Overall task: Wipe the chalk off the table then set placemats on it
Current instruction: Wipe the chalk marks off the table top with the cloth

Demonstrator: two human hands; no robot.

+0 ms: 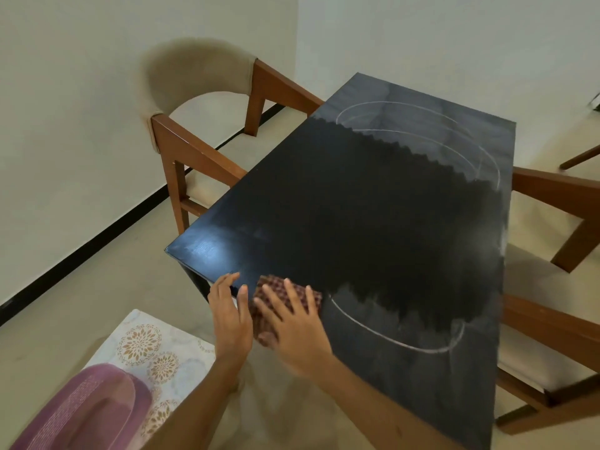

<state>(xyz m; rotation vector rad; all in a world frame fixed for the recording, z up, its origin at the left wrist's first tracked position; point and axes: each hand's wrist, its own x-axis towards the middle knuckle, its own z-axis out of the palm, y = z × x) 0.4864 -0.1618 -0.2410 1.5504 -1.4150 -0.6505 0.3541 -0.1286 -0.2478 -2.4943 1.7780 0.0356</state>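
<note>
Dark table top, checked cloth, wooden chairs

Table (373, 206) – smooth black, sheeny where wiped, chalk-hazed matt elsewhere; cloth (285, 297) woven, checked; chair (201, 125) of brown wood – beige fabric back.

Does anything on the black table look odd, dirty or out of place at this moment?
Yes. The black rectangular table is only partly clean: a dark wiped band crosses its middle, with jagged edges. White chalk curves and grey haze remain at the near and far ends. The right hand presses a checked red-brown cloth at the near edge.
</note>
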